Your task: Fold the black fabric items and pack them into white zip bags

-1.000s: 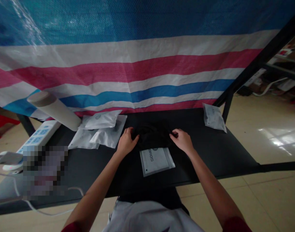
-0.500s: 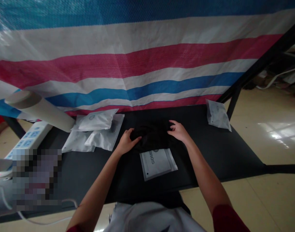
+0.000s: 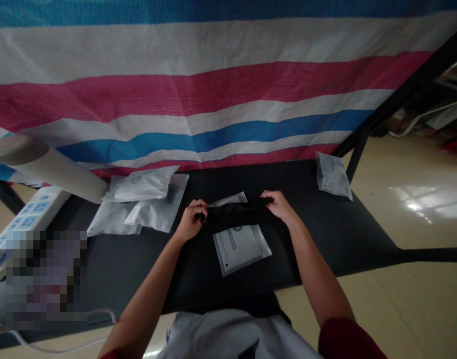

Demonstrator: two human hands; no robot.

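- Left hand [image 3: 191,222]: fingers curled tight on the left end of the black cloth [image 3: 235,217].
- Right hand [image 3: 278,204]: pinching the right end of the same cloth.
- The cloth is a narrow band stretched between both hands, across the upper half of the printed pouch [image 3: 241,247]. Whether it touches the pouch cannot be told.
- Change from half a second ago: the cloth then lay bunched and wide over the pouch's top, with both hands resting flatter on it. It is now gathered and pulled taut, and the pouch's far edge shows beyond it.
- Count: one cloth, two hands, one printed pouch.
- Left of the printed pouch, a pile of white pouches [image 3: 146,204] holds at least three, overlapping.
- Well to the right of the printed pouch and beyond it lies one single pouch [image 3: 331,174].
- Far left of the printed pouch lie one cardboard tube [image 3: 45,167] and one power strip [image 3: 30,214].
- Writing: the printed pouch reads "BROS", with the letters before that covered by the cloth. The round mark on the pile's top pouch is unreadable.
- All of it rests on the black table [image 3: 325,234], with a striped tarp [image 3: 213,99] hanging beyond the printed pouch.
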